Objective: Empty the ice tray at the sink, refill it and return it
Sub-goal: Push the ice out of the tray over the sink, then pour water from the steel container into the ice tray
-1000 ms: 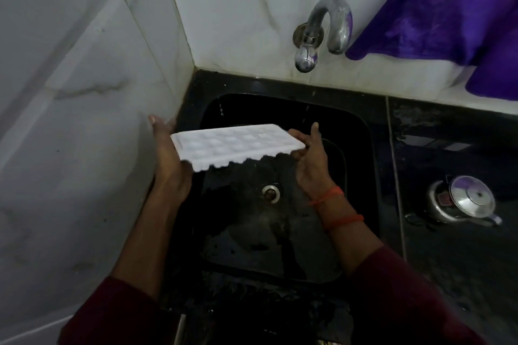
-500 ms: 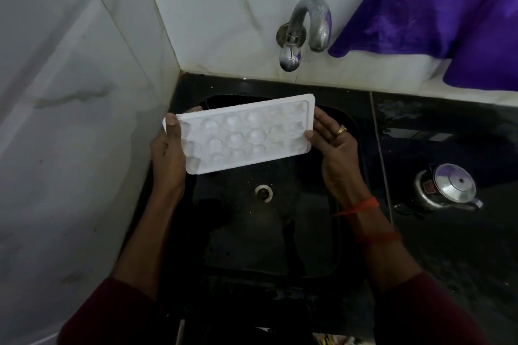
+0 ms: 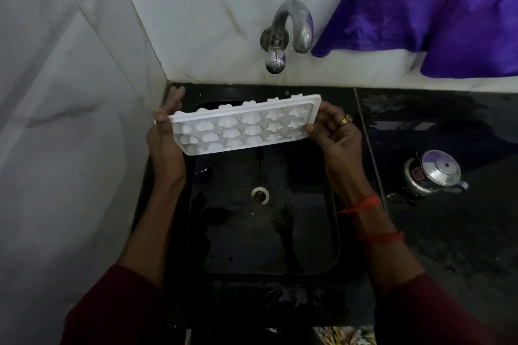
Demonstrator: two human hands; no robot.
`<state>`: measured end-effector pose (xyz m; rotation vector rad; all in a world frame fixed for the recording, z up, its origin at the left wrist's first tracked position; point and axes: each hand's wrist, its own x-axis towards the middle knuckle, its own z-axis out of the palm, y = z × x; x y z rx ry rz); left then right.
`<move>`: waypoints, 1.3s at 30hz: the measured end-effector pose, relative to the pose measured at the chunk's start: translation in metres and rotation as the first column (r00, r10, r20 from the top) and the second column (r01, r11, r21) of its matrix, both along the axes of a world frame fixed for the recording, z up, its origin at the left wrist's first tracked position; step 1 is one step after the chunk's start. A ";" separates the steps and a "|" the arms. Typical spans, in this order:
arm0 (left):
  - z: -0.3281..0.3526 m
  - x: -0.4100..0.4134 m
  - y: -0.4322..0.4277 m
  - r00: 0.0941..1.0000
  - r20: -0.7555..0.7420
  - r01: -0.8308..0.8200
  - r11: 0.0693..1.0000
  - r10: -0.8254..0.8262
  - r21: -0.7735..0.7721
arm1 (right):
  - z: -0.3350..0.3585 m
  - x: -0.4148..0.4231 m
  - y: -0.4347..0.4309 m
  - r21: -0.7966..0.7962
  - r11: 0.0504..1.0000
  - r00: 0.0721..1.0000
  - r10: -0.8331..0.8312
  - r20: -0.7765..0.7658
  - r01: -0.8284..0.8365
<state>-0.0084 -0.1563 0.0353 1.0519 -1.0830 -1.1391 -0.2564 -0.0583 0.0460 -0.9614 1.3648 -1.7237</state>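
Gripping the ice tray by its short ends, fingers of left hand and right hand hold it tilted above the black sink, below the tap; steel pot on wet surface, purple cloth beside tap.

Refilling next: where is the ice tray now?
Head view, centre: the ice tray is held over the sink below the tap, left hand at its left end, right hand at its right.

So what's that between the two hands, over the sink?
The white ice tray: the left hand grips one short end, the right hand the other, above the black sink. The head view shows it.
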 end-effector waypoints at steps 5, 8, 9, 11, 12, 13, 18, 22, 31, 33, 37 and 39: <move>-0.030 -0.001 0.002 0.993 0.000 0.120 0.986 -0.121 0.115 | -0.030 0.003 0.012 0.118 0.989 0.996 -0.086 -0.037 0.090; -0.032 -0.010 0.007 0.981 -0.056 0.193 0.963 -0.185 0.191 | -0.034 -0.004 0.023 0.121 0.983 0.988 -0.131 -0.079 0.140; -0.032 -0.016 0.011 0.974 -0.065 0.227 0.944 -0.218 0.238 | -0.036 -0.008 0.028 0.132 0.977 0.984 -0.156 -0.092 0.167; -0.032 -0.028 0.020 0.955 -0.091 0.297 0.886 -0.284 0.357 | -0.040 -0.017 0.039 0.164 0.961 0.971 -0.202 -0.129 0.222; -0.033 -0.036 0.024 0.945 -0.091 0.323 0.847 -0.314 0.423 | -0.042 -0.023 0.047 0.183 0.950 0.963 -0.226 -0.149 0.251; -0.034 -0.043 0.029 0.936 -0.072 0.335 0.805 -0.345 0.490 | -0.044 -0.030 0.055 0.205 0.937 0.954 -0.250 -0.166 0.281; -0.044 -0.089 0.059 0.857 -0.083 0.434 0.625 -0.509 0.649 | -0.050 -0.069 0.109 0.310 0.850 0.901 -0.365 -0.236 0.425; -0.049 -0.126 0.086 0.752 -0.216 0.598 0.506 -0.623 0.621 | -0.053 -0.104 0.160 0.332 0.778 0.844 -0.466 -0.265 0.533; -0.063 -0.208 0.148 0.611 -0.041 0.642 0.464 -0.790 0.611 | -0.065 -0.196 0.254 0.384 0.667 0.770 -0.552 -0.320 0.638; -0.067 -0.225 0.161 0.593 -0.003 0.634 0.465 -0.806 0.618 | -0.067 -0.214 0.267 0.399 0.649 0.762 -0.544 -0.352 0.648; -0.076 -0.250 0.179 0.571 0.061 0.591 0.462 -0.819 0.661 | -0.075 -0.246 0.284 0.461 0.603 0.759 -0.502 -0.416 0.651; -0.081 -0.261 0.186 0.570 0.092 0.561 0.469 -0.816 0.682 | -0.079 -0.260 0.287 0.481 0.603 0.771 -0.466 -0.435 0.636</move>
